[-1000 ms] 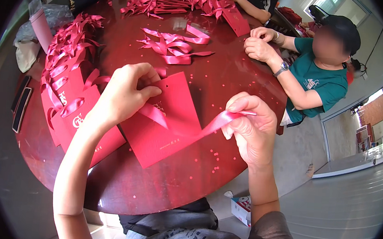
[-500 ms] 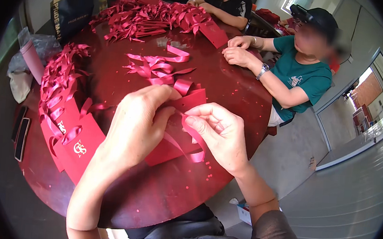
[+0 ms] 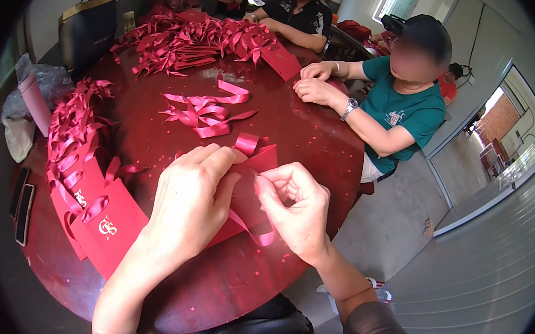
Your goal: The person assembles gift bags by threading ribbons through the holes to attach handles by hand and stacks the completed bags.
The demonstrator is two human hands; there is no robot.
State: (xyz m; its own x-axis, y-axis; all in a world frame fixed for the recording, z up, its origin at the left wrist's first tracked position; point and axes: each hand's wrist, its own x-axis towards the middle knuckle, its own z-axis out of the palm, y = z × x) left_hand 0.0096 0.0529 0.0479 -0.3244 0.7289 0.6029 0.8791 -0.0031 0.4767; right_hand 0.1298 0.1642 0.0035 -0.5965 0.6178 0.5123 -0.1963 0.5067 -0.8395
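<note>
In front of me is a flat red paper bag (image 3: 264, 159), lying at a slant on the table. My left hand (image 3: 193, 192) is closed on its upper edge, thumb and fingers bent over it. Thumb and forefinger of my right hand (image 3: 299, 207) pinch a pink-red ribbon close to that edge; the fingers mostly hide the pinched part. A loop of the ribbon (image 3: 261, 236) hangs below, between the hands. Another piece of ribbon (image 3: 247, 143) curls up behind the bag. Loose cut ribbons (image 3: 205, 115) lie beyond my hands.
Along the left side of the round dark-red table (image 3: 326, 134) are overlapping ribboned bags (image 3: 119, 218), two phones (image 3: 24, 214) and a pink bottle (image 3: 34, 103). A large ribboned pile (image 3: 196, 39) covers the far side. A co-worker in green (image 3: 403, 115) sits at right; others sit farther back.
My view has shifted, so the table and my hands sit lower in the picture. Less ribbon shows at my right fingertips. My left hand keeps its hold on the bag.
</note>
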